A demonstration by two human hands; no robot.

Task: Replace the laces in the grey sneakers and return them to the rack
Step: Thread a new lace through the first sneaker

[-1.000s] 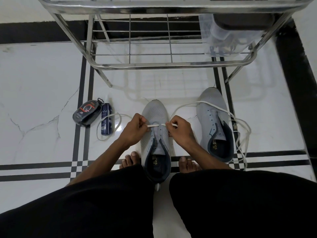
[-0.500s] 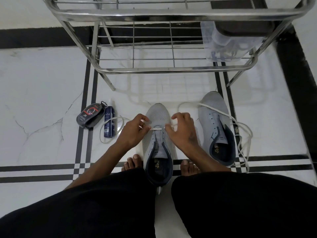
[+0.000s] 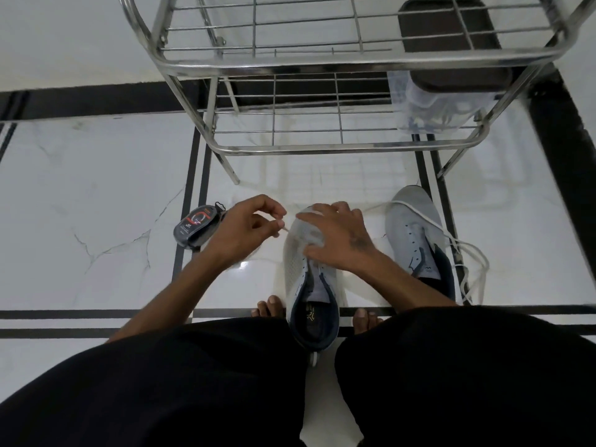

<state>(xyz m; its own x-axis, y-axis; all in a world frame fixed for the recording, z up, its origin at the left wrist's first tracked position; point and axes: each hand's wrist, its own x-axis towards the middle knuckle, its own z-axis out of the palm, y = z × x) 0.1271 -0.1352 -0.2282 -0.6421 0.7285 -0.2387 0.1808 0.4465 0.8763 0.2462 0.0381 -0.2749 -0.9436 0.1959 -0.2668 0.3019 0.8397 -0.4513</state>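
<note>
White lace [image 3: 284,229] pinched, left hand [image 3: 245,233]; rack [image 3: 322,150] near.

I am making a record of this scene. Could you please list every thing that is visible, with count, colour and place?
sneakers: 2, grey, on floor, one between the feet, one to its right
lace: 1, white, runs over the right sneaker and loops on the floor beside it
rack: 1, steel, behind sneakers
tub: 1, clear with dark lid, right of rack
polish case: 1, dark with red, left on floor
floor: white marble, black lines
left hand: pinches lace end
right hand: rests on middle sneaker's toe
feet: 2, bare
</note>
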